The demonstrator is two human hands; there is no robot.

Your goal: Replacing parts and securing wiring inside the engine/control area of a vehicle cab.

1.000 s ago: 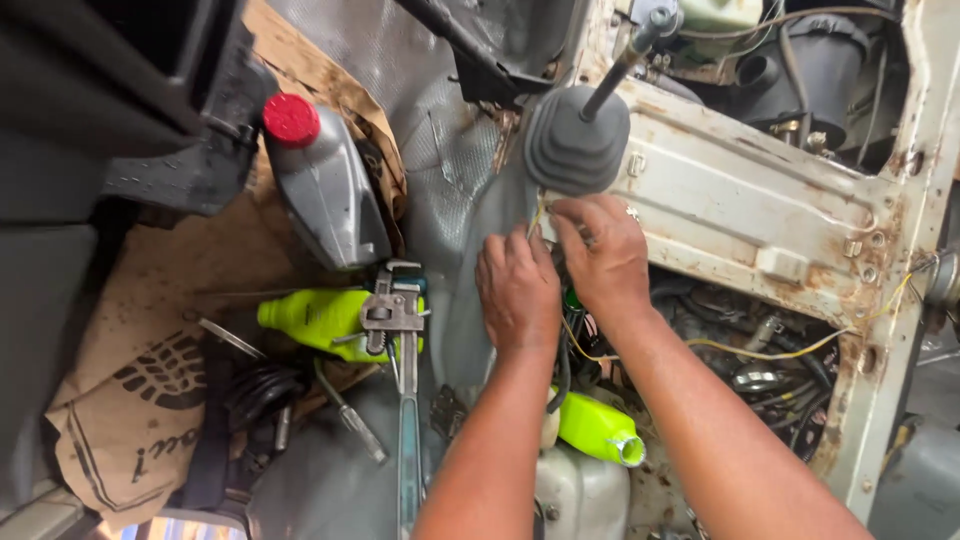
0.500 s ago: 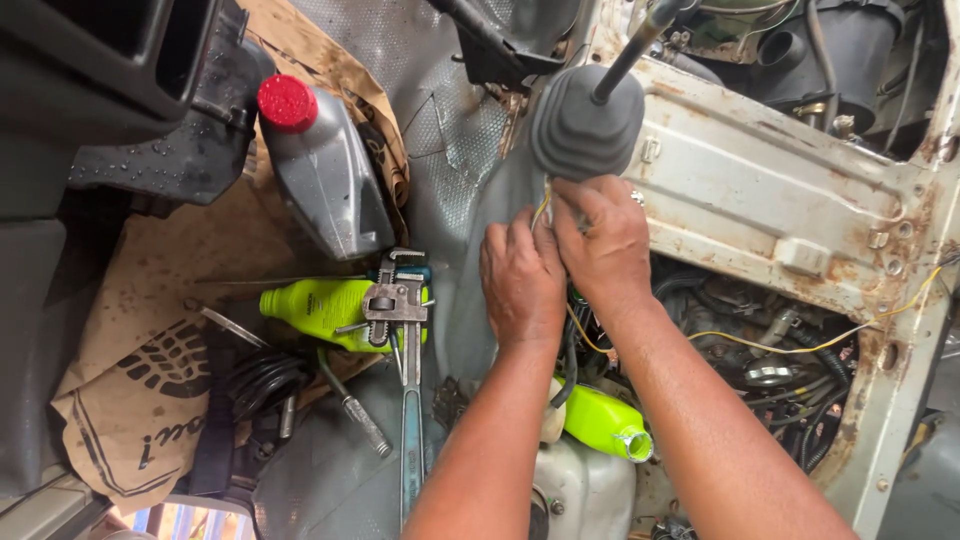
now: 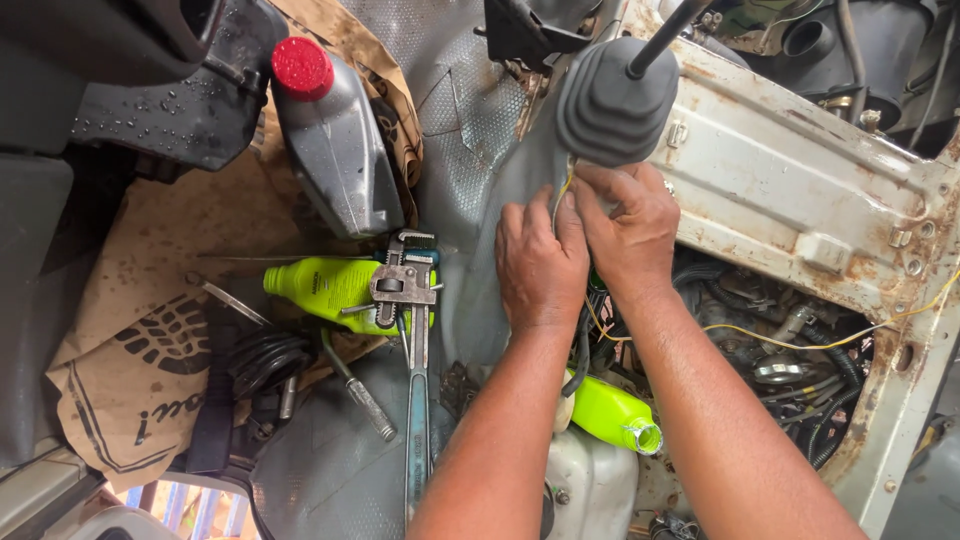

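Just below the ribbed gear-lever boot (image 3: 617,100), both hands pinch a thin yellow wire (image 3: 562,195): the left hand (image 3: 540,262) and right hand (image 3: 628,225) sit side by side, fingertips closed on its upper end, which rises toward the boot's lower edge. The step looks like fingertip work on that wire end, which seems to call for a steady, fine pinch rather than force. Another stretch of yellow wire trails right across the open engine bay. Around them lie one pipe wrench (image 3: 410,330), two bright green bottles (image 3: 325,290), one grey jug with a red cap (image 3: 335,150), and stained cardboard (image 3: 150,330).
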